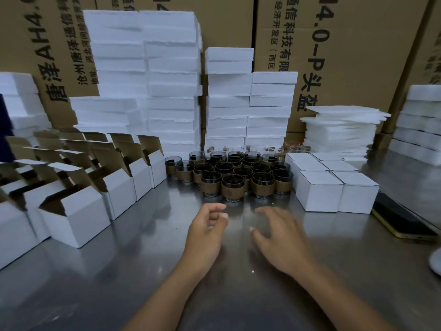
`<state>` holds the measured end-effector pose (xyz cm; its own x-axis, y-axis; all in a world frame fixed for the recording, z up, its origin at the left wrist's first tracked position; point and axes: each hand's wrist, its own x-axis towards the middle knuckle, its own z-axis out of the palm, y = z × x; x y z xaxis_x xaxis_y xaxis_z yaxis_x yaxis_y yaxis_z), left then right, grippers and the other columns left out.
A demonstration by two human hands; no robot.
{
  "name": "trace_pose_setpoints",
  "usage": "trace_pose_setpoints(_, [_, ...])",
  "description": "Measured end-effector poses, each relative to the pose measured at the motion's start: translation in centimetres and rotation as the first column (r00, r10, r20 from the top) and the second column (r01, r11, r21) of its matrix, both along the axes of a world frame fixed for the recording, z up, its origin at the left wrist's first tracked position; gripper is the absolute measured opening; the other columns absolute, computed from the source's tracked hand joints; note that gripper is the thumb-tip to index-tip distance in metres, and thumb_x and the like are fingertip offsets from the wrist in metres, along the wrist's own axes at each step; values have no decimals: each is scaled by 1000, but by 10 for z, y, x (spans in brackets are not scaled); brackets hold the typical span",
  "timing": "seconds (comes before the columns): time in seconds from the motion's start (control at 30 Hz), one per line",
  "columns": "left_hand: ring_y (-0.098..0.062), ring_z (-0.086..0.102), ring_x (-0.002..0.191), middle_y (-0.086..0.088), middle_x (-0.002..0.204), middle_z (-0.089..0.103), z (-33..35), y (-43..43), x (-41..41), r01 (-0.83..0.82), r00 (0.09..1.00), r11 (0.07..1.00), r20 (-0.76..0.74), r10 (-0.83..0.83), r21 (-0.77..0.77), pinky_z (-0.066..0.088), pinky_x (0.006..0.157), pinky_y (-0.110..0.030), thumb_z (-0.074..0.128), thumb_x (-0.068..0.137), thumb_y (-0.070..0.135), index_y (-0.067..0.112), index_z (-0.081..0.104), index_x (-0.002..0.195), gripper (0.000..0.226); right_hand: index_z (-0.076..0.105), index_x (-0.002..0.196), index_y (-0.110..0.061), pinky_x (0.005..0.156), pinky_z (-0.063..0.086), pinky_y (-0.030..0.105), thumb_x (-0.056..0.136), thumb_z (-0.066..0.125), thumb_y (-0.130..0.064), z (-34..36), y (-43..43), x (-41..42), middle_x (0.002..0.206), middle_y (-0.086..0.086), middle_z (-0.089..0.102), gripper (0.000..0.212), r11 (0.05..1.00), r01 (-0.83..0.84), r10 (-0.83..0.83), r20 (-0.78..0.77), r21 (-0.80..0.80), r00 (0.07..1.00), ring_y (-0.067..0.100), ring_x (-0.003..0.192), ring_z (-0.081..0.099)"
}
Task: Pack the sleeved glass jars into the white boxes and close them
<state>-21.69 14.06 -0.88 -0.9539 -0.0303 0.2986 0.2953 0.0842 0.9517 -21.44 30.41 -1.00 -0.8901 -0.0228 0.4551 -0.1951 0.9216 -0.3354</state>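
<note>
My two bare hands hover over the steel table (133,271), both empty. My left hand (207,231) is loosely curled, fingers bent in toward the palm and gripping nothing. My right hand (278,237) is spread, fingers apart and reaching forward, slightly blurred; I cannot tell whether it touches the tabletop.

Just ahead of my fingertips stands the cluster of sleeved glass jars (232,174) — dark glass cups, each wrapped in a brown band, packed side by side in several rows, upright with open mouths up. The nearest jar (233,188) sits right in front of the gap between my hands, apart from both.

To my left are the open white boxes (78,211), set in rows with their lid flaps raised and brown insides showing. To my right, touching the edge of the jar cluster, sits a block of closed white boxes (334,191), lids flat. Beyond those is a leaning stack of thin white foam sheets (343,130).

Behind the jars rise tall stacks of white foam blocks (171,80), and behind them large brown cartons (358,44) with black printing. A dark phone (403,218) in a yellow-edged case lies flat at the right, near the closed boxes — well apart from my right hand.
</note>
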Motion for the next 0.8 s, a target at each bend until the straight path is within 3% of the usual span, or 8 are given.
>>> trace_pose_setpoints(0.13, [-22, 60, 89, 1, 87, 59, 1, -12, 3, -121, 991, 992, -45, 122, 22, 44, 66, -10, 53, 91, 7, 26, 58, 91, 19, 56, 114, -27, 91, 27, 23, 89, 54, -32, -7, -6, 8, 114, -5, 56, 25, 999, -45, 46, -47, 26, 998, 15, 115, 45])
trace_pose_setpoints(0.23, [-14, 57, 82, 2, 85, 58, 10, -32, 7, -199, 976, 978, -83, 204, 57, 42, 60, -6, 54, 91, 5, 27, 58, 88, 22, 59, 103, -25, 81, 27, 19, 89, 55, -28, -7, -3, 10, 104, -7, 56, 15, 996, -76, 78, -49, 52, 996, 14, 107, 46])
trace_pose_setpoints(0.4, [3, 54, 85, 13, 93, 57, 21, -106, 19, -426, 889, 904, -201, 411, -41, 44, 76, -16, 55, 91, 12, 34, 56, 89, 22, 61, 94, -27, 75, 27, 19, 90, 55, -26, -5, -4, 12, 97, -14, 51, 7, 993, -82, 84, -23, 82, 996, 8, 98, 44])
trace_pose_setpoints(0.47, [-2, 52, 92, 11, 102, 53, 20, -140, 24, -572, 807, 810, -269, 526, -131, 44, 84, -23, 57, 90, 14, 29, 58, 100, 18, 59, 90, -29, 73, 29, 22, 89, 56, -26, -4, -4, 12, 93, -14, 51, 4, 994, -85, 85, -4, 73, 996, 9, 94, 44])
trace_pose_setpoints(0.6, [-22, 39, 118, -7, 126, 47, 17, -195, 28, -739, 674, 581, -368, 640, -342, 34, 96, -36, 64, 86, 16, 15, 51, 126, 41, 58, 85, -28, 69, 30, 24, 89, 57, -25, -3, -6, 12, 87, -11, 55, 5, 993, -104, 103, 24, 60, 994, 10, 88, 46])
trace_pose_setpoints(0.67, [-28, 33, 126, -13, 132, 46, 15, -210, 27, -730, 678, 527, -365, 638, -435, 33, 100, -42, 65, 86, 19, 11, 48, 130, 48, 61, 87, -26, 70, 32, 26, 89, 58, -24, -2, -7, 13, 87, -11, 54, 4, 993, -104, 103, 22, 52, 994, 12, 89, 48])
trace_pose_setpoints(0.8, [-27, 33, 130, -11, 134, 48, 10, -221, 26, -640, 756, 531, -330, 566, -555, 33, 103, -46, 62, 88, 21, 14, 45, 134, 50, 61, 88, -27, 73, 39, 28, 89, 57, -25, -3, -7, 14, 89, -10, 57, 4, 995, -95, 94, 38, 35, 995, 12, 91, 50])
